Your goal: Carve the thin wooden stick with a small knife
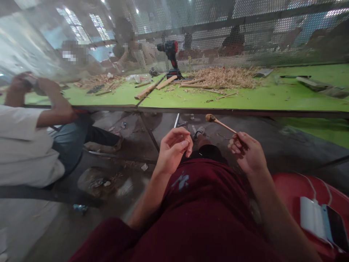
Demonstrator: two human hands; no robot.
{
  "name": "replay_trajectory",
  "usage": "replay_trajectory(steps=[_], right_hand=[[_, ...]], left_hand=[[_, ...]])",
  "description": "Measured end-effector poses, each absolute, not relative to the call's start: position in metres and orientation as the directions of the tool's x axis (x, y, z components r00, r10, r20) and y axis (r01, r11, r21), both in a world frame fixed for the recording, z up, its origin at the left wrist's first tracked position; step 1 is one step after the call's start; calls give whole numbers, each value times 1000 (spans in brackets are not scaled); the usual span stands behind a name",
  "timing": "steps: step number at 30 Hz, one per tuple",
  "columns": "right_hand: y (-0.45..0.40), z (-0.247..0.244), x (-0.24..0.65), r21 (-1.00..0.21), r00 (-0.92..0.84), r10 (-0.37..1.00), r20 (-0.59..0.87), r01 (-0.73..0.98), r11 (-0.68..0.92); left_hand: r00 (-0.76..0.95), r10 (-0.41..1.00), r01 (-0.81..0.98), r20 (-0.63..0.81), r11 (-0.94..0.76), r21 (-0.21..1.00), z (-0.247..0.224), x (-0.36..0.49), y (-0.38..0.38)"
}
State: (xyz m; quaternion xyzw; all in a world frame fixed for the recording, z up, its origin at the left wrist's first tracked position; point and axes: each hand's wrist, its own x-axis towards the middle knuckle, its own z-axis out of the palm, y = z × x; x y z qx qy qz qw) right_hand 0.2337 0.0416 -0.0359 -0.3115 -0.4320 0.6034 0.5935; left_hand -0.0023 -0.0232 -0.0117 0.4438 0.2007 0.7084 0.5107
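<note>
Maroon shirt (201, 211) lowest; above it, the right hand (248, 152) pinches a spoon-like wooden piece (223, 124) near the edge of a green bench (272, 100); the left hand (173, 150) is loosely curled, free. Shavings (227, 77) and a drill (171, 51) top the bench before mesh (207, 36); littered gray floor (54, 233) beneath.

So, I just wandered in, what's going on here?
A person holds a spoon-shaped wooden piece by its slim handle in the right hand, in front of a green workbench. The left hand is loosely curled, with nothing visible in it. On the workbench, a cordless drill stands beside heaped wood shavings. A co-worker sits to the left.
</note>
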Motion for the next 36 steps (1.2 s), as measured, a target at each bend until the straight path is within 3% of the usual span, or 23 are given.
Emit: replay_trajectory(steps=[19, 36], right_hand=[[41, -51, 239, -920, -100, 989, 108, -386, 62], [37, -59, 238, -895, -97, 994, 43, -445, -4]], left_hand=[[-78, 900, -513, 428, -405, 757, -13, 0, -20], [-51, 890, -542, 454, -406, 736, -13, -2, -19]])
